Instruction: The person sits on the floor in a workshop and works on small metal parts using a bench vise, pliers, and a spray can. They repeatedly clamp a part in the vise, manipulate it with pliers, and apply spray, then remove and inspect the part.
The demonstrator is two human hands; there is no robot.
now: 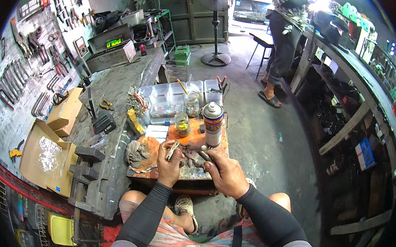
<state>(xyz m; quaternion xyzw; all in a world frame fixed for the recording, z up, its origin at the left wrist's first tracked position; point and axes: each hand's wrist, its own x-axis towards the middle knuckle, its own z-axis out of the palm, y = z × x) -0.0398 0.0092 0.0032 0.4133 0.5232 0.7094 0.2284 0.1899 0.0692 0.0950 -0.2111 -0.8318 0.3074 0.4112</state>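
Note:
Above a low worktable (212,182), my left hand (169,167) is closed on a small, pale, elongated metal piece (172,150). My right hand (226,173) grips a dark rod-shaped tool (206,156) with a pale rounded end, its exact kind unclear. The two held things are a little apart. Between the hands, brownish metal parts (191,159) lie on the tabletop. Just beyond my right hand stands a spray can (213,124) with a white top. A crumpled grey rag (137,153) and an orange cloth (151,150) are left of my left hand.
Glass jars (182,124) and clear plastic bins (161,93) stand behind the parts. On the left bench (114,136) are a vise (86,171) and open cardboard boxes (43,163). A pedestal fan (215,58) and another person (281,42) are farther back; a long bench (349,65) runs along the right.

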